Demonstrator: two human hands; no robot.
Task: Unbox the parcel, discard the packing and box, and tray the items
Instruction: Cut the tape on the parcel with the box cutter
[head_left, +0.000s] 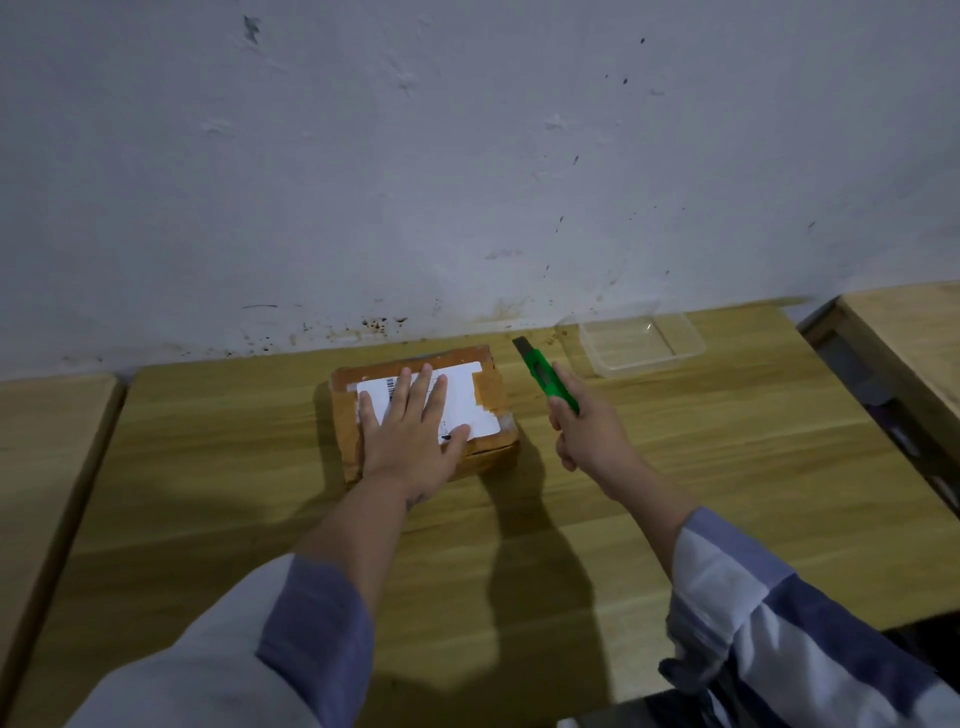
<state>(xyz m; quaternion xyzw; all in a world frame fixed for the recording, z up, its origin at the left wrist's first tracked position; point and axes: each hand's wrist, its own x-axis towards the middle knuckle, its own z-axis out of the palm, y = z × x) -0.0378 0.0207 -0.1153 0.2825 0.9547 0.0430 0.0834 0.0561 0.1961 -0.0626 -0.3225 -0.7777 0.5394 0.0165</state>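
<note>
Head view, my only feed. The cardboard parcel (423, 410) sits flat on the wooden table (675, 467), toward the far edge, its back side near the stained white wall (467, 156). It is sealed with brown tape, and a white shipping label (467, 400) with a barcode covers most of the top. I see the left hand (410, 431) lying palm-down on the label, fingers straight and spread, thumb out toward the parcel's right edge, pressing rather than gripping. The right hand (582, 431) hovers just right of the parcel, fingers curled tight round the handle of a green utility knife (545, 376); the blade end points up and away toward the wall, clear of the box, not touching it. A clear plastic tray (631, 338) rests at the far right of the table near the wall, apart from the knife tip. Open tabletop runs wide in front of the parcel and on both sides. A second wooden surface (47, 441) abuts on the left with a narrow seam; another (909, 338) stands on the right across a dark gap. Both striped sleeves are pushed up the forearms.
</note>
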